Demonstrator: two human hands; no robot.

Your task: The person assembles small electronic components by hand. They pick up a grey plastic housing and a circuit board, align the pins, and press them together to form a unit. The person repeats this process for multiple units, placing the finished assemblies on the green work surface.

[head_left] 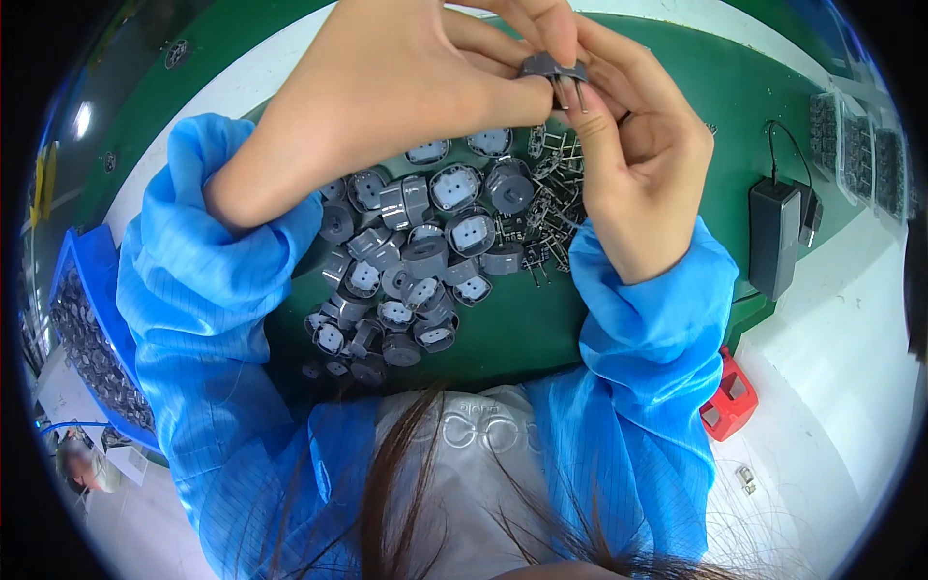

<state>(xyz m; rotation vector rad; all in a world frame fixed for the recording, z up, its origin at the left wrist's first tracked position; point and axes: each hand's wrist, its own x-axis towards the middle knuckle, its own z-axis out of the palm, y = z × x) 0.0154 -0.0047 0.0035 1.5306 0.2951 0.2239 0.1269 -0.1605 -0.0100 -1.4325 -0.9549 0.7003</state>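
Seen from the head camera, both hands meet at the far side of the green mat, raised above a pile of parts. The left hand is curled, its thumb and fingers pressed together on a small grey plug piece. The right hand comes in from the right, fingers bent, and pinches the same piece from the other side; its fingertips touch those of the left hand. Two thin metal pins stick down from the piece, between the two thumbs. Both forearms wear blue sleeves.

Below the hands, in the middle of the mat, lies a heap of round grey caps, some face up with a pale inset, some on their sides. Just right of the heap, touching it, is a tangle of small metal pin frames.

To the right, partly on the mat, lies a black power adapter with its cord. Near the right edge of the bench sits a red block. At the left, a blue tray holds more grey parts.
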